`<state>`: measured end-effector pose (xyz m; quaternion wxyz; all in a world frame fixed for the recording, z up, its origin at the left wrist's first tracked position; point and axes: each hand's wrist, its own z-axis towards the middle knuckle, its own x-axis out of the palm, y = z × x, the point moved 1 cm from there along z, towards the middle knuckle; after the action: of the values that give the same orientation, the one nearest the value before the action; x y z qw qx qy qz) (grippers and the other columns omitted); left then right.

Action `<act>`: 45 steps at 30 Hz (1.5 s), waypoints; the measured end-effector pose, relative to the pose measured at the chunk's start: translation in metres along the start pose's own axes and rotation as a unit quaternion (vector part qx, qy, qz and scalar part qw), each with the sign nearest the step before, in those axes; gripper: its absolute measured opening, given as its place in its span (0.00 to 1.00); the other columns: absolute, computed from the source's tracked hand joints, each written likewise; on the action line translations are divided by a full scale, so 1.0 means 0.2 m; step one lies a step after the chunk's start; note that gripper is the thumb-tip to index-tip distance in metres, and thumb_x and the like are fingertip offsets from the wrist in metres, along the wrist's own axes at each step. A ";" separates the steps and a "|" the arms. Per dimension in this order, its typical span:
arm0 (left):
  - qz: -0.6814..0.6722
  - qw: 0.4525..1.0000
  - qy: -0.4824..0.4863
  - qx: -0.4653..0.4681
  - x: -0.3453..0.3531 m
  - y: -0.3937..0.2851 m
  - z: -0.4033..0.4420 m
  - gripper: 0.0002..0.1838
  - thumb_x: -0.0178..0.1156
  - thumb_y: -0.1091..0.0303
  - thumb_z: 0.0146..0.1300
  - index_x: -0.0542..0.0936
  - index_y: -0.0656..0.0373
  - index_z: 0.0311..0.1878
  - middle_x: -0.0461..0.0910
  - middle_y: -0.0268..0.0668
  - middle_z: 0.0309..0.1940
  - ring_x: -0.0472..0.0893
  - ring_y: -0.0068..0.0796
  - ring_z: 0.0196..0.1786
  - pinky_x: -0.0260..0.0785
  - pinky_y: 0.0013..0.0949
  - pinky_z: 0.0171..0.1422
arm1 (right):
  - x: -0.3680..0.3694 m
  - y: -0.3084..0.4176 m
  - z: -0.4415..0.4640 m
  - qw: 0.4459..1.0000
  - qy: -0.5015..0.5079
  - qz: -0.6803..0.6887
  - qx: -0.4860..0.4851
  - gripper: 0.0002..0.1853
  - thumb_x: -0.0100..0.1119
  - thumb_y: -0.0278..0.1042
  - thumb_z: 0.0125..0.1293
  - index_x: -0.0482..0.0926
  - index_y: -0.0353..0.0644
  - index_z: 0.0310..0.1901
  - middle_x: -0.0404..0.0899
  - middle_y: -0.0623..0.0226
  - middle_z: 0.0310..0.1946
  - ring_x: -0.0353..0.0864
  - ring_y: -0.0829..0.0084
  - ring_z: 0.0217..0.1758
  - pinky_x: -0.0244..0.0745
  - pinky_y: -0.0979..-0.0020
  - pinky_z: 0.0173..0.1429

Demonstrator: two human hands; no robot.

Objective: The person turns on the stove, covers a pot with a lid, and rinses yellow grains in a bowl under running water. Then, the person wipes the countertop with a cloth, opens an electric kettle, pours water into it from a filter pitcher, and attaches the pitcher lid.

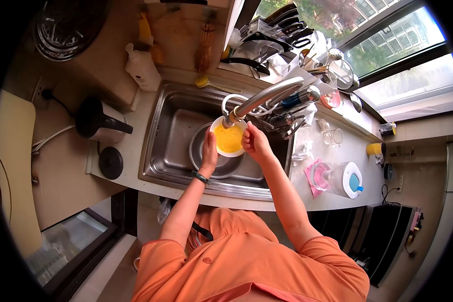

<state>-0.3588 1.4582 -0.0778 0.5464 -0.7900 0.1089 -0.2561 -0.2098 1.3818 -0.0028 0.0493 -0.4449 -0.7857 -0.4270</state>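
Observation:
A white bowl (215,126), yellow inside, is held under the faucet's spout (230,120); whether the yellow is liquid or the bowl's own colour I cannot tell. My left hand (210,152) grips its left side, the fingers long against the wall and partly hidden. On the right rim, my right hand (256,143) has its fingers curled in and touching the bowl. Below sits a round metal basin (199,160) inside the steel sink (158,131). The faucet's curved neck covers part of the bowl's top edge.
A white pump bottle (143,69) and a yellow-headed brush (202,81) stand behind the sink. To the left is an electric kettle (103,123) beside a black round lid (110,162). A clear pitcher (337,179) lies right; knives (287,25) and utensils crowd the windowsill.

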 end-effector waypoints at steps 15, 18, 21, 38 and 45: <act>0.006 1.000 0.006 0.018 -0.09 0.07 0.11 0.34 0.39 0.41 0.73 0.63 0.62 0.67 0.69 0.38 0.58 0.69 0.26 0.59 0.63 0.27 0.62 | -0.22 0.05 0.15 0.902 -0.136 -0.225 -0.343 0.27 0.43 0.48 0.73 0.62 0.47 0.15 0.56 0.79 0.11 0.50 0.83 0.13 0.42 0.77 0.19; -0.006 1.000 0.006 0.011 -0.11 0.07 0.12 0.32 0.38 0.44 0.74 0.63 0.63 0.67 0.69 0.40 0.59 0.68 0.28 0.61 0.60 0.29 0.65 | -0.31 0.13 0.23 0.833 -0.155 -0.275 -0.454 0.28 0.44 0.45 0.73 0.62 0.43 0.14 0.57 0.78 0.11 0.51 0.84 0.15 0.44 0.75 0.21; 0.003 1.000 0.004 -0.001 -0.13 0.06 0.12 0.29 0.37 0.48 0.76 0.63 0.63 0.67 0.68 0.41 0.61 0.67 0.30 0.63 0.56 0.31 0.68 | -0.40 0.16 0.31 0.770 -0.210 -0.329 -0.504 0.27 0.46 0.42 0.73 0.62 0.40 0.14 0.58 0.77 0.12 0.53 0.84 0.17 0.45 0.74 0.23; 0.023 0.999 -0.014 0.031 -0.12 0.02 0.16 0.33 0.37 0.43 0.74 0.66 0.66 0.64 0.72 0.42 0.57 0.70 0.29 0.59 0.62 0.28 0.63 | -0.32 -0.01 0.34 0.841 -0.199 -0.247 -0.439 0.26 0.48 0.41 0.72 0.65 0.39 0.15 0.62 0.76 0.12 0.56 0.83 0.17 0.49 0.74 0.22; 0.050 0.999 0.000 0.020 -0.13 0.00 0.13 0.26 0.37 0.49 0.76 0.66 0.59 0.65 0.71 0.41 0.56 0.71 0.32 0.58 0.65 0.30 0.60 | 0.21 -0.03 0.23 0.944 0.027 -0.293 -0.152 0.11 0.52 0.34 0.69 0.78 0.35 0.34 0.77 0.68 0.22 0.77 0.78 0.26 0.70 0.75 0.30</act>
<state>-0.3672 1.4906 -0.0921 0.5740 -0.7727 0.1429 -0.2303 -0.2252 1.4415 -0.0159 -0.1253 -0.1861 -0.8053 -0.5488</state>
